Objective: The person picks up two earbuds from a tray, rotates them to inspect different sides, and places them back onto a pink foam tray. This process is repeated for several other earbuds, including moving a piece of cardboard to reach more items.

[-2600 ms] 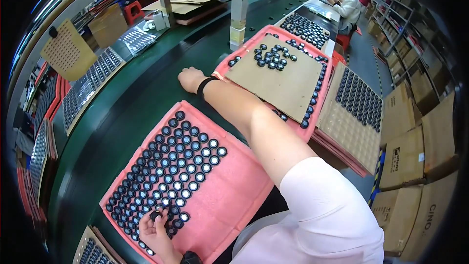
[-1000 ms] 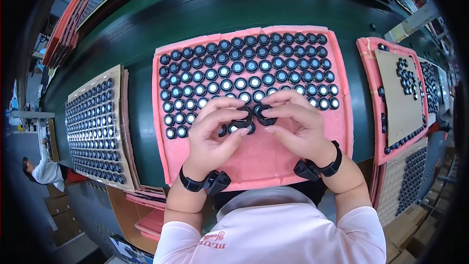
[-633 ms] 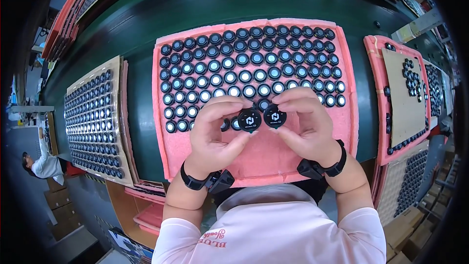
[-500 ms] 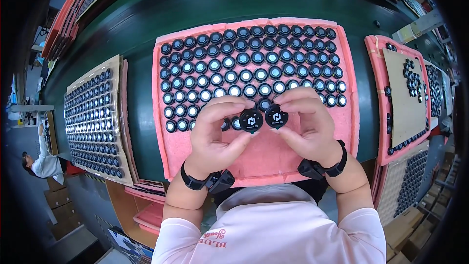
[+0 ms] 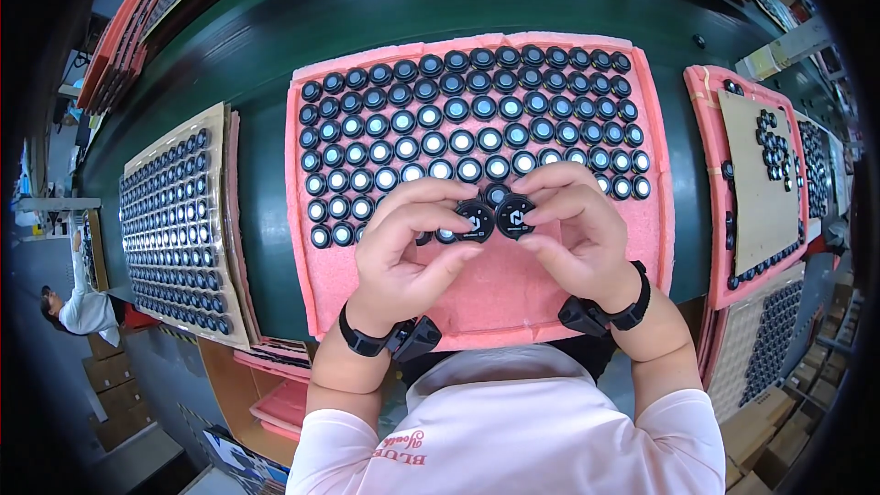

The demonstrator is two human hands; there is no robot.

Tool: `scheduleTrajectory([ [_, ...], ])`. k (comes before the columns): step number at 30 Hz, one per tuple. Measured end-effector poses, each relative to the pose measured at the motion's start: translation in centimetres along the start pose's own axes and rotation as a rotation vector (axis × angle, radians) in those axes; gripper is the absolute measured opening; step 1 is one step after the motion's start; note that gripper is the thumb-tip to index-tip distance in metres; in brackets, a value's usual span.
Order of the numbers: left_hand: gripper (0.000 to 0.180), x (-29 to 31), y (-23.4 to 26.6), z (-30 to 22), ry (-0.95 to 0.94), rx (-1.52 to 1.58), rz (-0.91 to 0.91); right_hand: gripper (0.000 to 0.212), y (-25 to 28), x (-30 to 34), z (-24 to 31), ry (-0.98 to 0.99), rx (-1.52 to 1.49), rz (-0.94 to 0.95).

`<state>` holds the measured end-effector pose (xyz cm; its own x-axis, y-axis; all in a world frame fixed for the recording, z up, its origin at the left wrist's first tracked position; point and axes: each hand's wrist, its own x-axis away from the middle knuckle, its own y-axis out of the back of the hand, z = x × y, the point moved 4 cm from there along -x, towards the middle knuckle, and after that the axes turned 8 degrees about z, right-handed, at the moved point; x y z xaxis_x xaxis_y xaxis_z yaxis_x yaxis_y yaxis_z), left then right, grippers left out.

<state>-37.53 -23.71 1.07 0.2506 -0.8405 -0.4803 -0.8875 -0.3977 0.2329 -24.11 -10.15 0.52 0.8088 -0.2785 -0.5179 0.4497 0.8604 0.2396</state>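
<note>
Side by side over the tray, two round black discs with white markings face up. My left hand (image 5: 403,243) grips the left disc (image 5: 475,223) at its edge, the index and middle fingers on its top and side, the thumb below. In the same way my right hand (image 5: 582,238) holds the right disc (image 5: 513,218), fingertips overlapping its face. The two discs nearly touch. Beneath and beyond them lies a pink foam tray (image 5: 367,289) with rows of black round pieces (image 5: 456,110) that have pale, shiny centres. My hands hide part of the nearest rows.
A dark green belt (image 5: 412,14) runs behind the tray. To the left, a board of similar pieces (image 5: 174,229) rests on stacked sheets. A pink-framed tray (image 5: 720,266) with cardboard (image 5: 756,192) stands at right. A person in white (image 5: 87,312) is at far left.
Both hands' fingers have shifted on the discs, which have turned slightly; the fingertips now cover more of their faces. A small dark piece on the belt has moved slightly left.
</note>
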Motion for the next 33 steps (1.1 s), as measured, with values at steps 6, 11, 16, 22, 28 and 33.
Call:
scheduleTrajectory([
  [6,0.025,-0.2,-0.5,0.3,0.206,0.199,-0.162,0.033,-0.4,0.2,-0.5,-0.153,-0.151,-0.091],
  [11,0.027,-0.1,0.0,0.5,0.149,-0.008,-0.025,0.034,-0.3,0.2,-1.1,-0.087,-0.132,-0.006],
  [16,0.026,-0.1,0.1,0.3,0.079,-0.102,0.030,0.031,-0.6,0.5,-1.1,-0.164,-0.294,0.056],
  [22,0.028,0.2,-0.5,0.9,0.148,0.156,-0.012,0.031,-0.3,0.4,-0.6,-0.135,-0.022,0.002],
  [28,0.029,0.0,-0.4,0.6,0.140,0.195,0.003,0.033,-0.2,0.1,-0.2,-0.101,-0.008,0.050],
  [33,0.034,0.0,-0.5,0.5,0.098,0.161,-0.020,0.037,-0.4,0.0,-0.2,-0.073,-0.040,0.023],
])
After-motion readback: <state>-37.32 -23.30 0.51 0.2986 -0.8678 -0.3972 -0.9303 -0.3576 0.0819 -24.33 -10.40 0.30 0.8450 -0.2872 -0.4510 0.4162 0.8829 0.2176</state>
